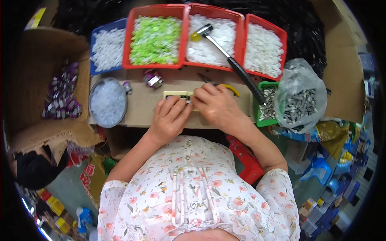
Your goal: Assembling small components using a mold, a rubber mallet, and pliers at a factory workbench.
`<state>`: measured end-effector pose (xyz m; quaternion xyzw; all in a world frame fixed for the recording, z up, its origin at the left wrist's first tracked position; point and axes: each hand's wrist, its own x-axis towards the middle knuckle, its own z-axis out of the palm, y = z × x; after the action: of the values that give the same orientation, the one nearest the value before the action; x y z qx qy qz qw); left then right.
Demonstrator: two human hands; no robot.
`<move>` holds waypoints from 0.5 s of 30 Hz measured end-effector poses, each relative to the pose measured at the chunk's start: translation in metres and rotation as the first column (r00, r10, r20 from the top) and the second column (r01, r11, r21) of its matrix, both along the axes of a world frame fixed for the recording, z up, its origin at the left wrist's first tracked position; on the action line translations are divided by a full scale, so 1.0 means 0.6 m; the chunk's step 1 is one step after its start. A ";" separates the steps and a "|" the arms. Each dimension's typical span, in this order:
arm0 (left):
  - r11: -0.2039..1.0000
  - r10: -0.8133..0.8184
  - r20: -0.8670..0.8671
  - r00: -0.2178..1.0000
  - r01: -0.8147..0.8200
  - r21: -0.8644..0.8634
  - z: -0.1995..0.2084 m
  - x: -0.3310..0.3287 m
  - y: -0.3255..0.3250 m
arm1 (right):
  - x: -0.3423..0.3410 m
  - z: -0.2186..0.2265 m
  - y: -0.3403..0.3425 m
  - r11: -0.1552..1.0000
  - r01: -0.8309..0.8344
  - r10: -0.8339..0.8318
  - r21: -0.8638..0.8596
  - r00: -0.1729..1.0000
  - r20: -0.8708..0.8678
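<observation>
On the workbench (140,114) in front of me lies a small cream-coloured block (169,94) with a dark recess and a bit of shiny metal in it. My left hand (171,118) is closed over the block's near left side, fingertips on it. My right hand (217,106) is closed at its right end, fingers bent and pinched together. What the right fingertips hold is hidden. Just beyond the hands lie pliers with a yellow handle (229,89). A purple-and-silver cylindrical part (153,79) and a smaller similar part (127,87) lie to the left.
Red bins (125,44) of green and white pieces and a blue bin (95,66) line the far edge. A hammer (241,74) rests across them. A round tub (107,102) stands left, beside a carton (80,44). A green tray (257,114) and clear bag (301,76) hold metal pieces at right.
</observation>
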<state>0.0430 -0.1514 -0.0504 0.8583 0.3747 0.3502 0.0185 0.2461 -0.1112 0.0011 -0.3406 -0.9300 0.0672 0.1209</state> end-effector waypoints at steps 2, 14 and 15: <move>0.999 0.021 0.006 1.000 -0.021 -0.027 0.003 0.000 0.000 | -0.003 -0.004 -0.001 0.999 -0.032 0.033 0.023 0.998 -0.044; 1.000 0.011 -0.001 1.000 -0.011 -0.012 0.012 0.004 0.001 | 0.078 0.071 0.033 0.971 0.239 -0.220 0.015 0.912 -0.347; 1.000 0.007 0.001 1.000 -0.007 -0.016 0.013 0.004 0.001 | 0.103 0.088 0.048 0.951 0.310 -0.282 -0.002 0.862 -0.421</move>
<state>0.0455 -0.1508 -0.0426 0.8565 0.3807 0.3476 0.0244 0.3080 -0.0824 0.0536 -0.4530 -0.8210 0.0880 0.3361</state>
